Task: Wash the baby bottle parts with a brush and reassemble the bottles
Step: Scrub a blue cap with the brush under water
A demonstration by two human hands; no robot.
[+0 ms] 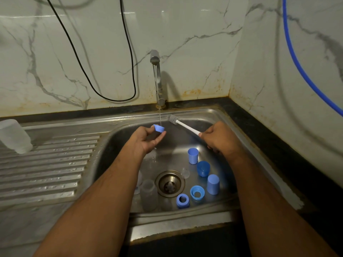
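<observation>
A small blue collar (159, 128) is being pinched at its rim by the left hand (146, 140) under the tap stream (160, 115). The brush (182, 125) is being gripped by its handle in the closed right hand (219, 139), bristles beside the stream. The collar is judged light, rigid and slippery when wet.

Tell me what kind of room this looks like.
Most likely a home kitchen, at the washing-up spot: a steel sink with a ridged draining board, a tap running water, and marble-patterned wall tiles behind it.
</observation>
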